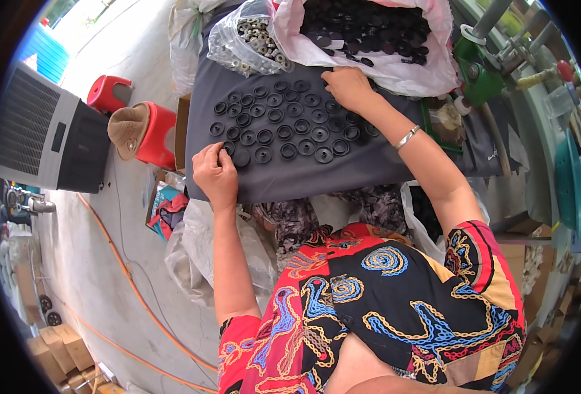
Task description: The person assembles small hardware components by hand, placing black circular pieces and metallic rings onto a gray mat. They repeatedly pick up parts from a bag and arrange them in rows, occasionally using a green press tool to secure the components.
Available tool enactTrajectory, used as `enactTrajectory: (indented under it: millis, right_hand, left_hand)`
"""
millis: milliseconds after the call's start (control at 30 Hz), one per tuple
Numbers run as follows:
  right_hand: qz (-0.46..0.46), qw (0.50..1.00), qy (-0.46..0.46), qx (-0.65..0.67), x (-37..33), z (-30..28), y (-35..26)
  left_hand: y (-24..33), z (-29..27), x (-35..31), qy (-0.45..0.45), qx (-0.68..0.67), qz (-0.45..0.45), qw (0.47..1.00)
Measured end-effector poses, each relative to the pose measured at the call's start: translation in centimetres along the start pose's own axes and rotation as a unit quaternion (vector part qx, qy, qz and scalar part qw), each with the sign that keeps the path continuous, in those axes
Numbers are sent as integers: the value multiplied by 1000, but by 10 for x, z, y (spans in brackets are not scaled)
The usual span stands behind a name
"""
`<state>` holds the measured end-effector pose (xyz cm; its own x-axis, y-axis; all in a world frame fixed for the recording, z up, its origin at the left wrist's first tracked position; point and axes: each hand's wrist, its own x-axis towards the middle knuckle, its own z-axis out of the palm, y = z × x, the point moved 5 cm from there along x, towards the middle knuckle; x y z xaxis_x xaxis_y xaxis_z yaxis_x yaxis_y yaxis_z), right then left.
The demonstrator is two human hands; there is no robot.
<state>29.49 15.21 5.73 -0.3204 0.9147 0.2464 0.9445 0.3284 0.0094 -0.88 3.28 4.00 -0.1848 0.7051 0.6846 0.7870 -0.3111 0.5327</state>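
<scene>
Several black round cup-shaped caps [284, 132] lie spread over the dark grey cloth on the table [264, 186], most showing a raised rim and a small centre. At the near left of the spread, my left hand [214, 176] has its thumb and fingers closed on the edge of one black round cap [229, 148]. A flatter black disc [241, 159] lies just beside it. My right hand [351, 89], with a bracelet on the wrist, reaches to the far side by the sack's lip. Its fingers are curled downward, and whatever they pinch is hidden.
A white-and-pink sack [395, 78] full of black round parts lies open at the back. Left of it sits a clear bag of small metal parts [258, 39]. Green machinery [477, 69] stands at right; red stools [156, 138] and a grey air cooler [47, 128] at left.
</scene>
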Motion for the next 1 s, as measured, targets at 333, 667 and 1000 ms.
enactTrajectory:
  millis: [333,667,1000]
  right_hand:
    - [-13,982,84,171,-3,-23,-3]
    - [-107,880,64,458,55,-32,-135]
    - [-123,926,85,346,128,24,-201]
  left_hand:
    - [-8,-4,-3,35,-41,-39,998]
    - [-36,-8,-4,74,-131,-174,973]
    - [-17,-16,2,73,-112,-109,985]
